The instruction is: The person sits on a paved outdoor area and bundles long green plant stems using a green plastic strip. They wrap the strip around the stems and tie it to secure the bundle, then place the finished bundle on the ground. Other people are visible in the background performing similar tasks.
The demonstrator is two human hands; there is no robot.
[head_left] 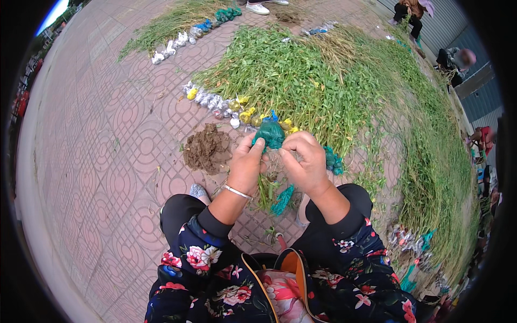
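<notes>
Green bag (pixel 271 134) right of the mud (pixel 207 148); left hand (pixel 245 159) curled round it; right hand (pixel 306 160) pinched nearly closed, hold unclear from here; steady left support, gentle right tension should prevent tearing.

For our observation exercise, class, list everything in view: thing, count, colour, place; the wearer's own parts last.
rounded wrapped bundle: one, green, centre, above the paving
clumpy soil heap: one, brown, left of centre
leafy plant heap: one, green, upper centre
small wrapped bundles: many, mostly white and yellow, along that heap's near edge
crumpled mesh-like wrap: one, green, between the feet
grassy plant heap: one, green, right
patterned paving: one expanse, reddish, below all
white shoes: two, another person's, top
left hand: one, bare, holding the centre bundle
right hand: one, bare, fingers at its right side
floral sleeves: two, dark, bottom
</notes>
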